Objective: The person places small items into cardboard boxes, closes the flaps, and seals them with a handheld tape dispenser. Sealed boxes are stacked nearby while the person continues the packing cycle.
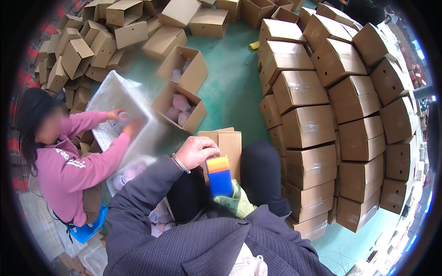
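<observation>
My right hand (238, 201), in a green glove, grips a blue-and-orange tape dispenser (220, 181) between my knees. At the orange end, the bent fingers and thumb of my bare left hand (200, 151) pinch the edge; whether they hold the tape's loose end is hard to see. A metal bangle (181, 163) circles my left wrist. Under the dispenser and partly hidden by it is a cardboard box (230, 146) with its flaps folded over. Two uncovered cardboard boxes (193, 115) stand ahead, holding round items in foam nets (181, 102).
Taped cardboard boxes (309, 127) are stacked high at my right. To my left a co-worker in a pink top (83, 162) handles a netted item over a plastic-lined container (117, 93). Unfilled boxes (100, 45) heap up at the far left. A yellow object (254, 45) lies on the green floor.
</observation>
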### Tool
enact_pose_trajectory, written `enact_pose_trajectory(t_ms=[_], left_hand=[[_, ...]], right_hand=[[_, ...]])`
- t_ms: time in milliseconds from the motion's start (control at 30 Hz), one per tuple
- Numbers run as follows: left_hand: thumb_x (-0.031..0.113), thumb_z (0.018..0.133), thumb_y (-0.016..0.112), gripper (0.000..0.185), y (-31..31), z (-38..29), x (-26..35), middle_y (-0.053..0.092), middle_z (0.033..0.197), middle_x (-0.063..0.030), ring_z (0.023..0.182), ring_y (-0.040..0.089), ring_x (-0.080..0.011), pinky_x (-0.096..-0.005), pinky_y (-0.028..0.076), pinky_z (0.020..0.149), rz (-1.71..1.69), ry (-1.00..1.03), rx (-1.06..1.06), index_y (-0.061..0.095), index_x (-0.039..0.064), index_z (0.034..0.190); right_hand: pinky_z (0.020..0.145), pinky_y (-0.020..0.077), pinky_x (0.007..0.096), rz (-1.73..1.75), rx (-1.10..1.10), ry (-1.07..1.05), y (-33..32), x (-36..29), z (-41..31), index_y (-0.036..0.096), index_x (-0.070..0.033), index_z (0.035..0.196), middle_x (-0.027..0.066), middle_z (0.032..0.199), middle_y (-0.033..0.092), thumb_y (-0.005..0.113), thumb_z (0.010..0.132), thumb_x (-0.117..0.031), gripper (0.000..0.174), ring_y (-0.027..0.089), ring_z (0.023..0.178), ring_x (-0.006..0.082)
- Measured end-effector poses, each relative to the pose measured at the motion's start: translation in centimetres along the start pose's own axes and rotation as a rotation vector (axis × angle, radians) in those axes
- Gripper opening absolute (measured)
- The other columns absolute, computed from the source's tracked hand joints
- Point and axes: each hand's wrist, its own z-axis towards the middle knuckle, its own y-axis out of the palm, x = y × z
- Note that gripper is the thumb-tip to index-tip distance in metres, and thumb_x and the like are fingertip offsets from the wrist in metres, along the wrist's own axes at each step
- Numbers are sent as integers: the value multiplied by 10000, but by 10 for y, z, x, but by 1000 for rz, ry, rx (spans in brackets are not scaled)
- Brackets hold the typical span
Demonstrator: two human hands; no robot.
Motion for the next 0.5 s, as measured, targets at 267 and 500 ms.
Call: enact_pose_trajectory(t_ms=[267, 500], left_hand=[[146, 880, 669, 160, -34, 111, -16, 708, 777, -42, 712, 629, -95, -265, 513, 680, 30, 88, 223, 730, -1, 867], [169, 896, 711, 129, -56, 162, -51, 710, 792, 14, 705, 598, -41, -217, 488, 638, -114, -54, -100, 747, 47, 874]], right_hand=[[838, 522, 348, -255, 198, -11, -7, -14, -15, 541, -16, 1187, 112, 1017, 657, 844, 791, -311, 580, 643, 935, 198], [859, 528, 331, -277, 101, 153, 3, -44, -4, 545, -37, 1184, 72, 1027, 672, 797, 826, -167, 457, 652, 938, 163]])
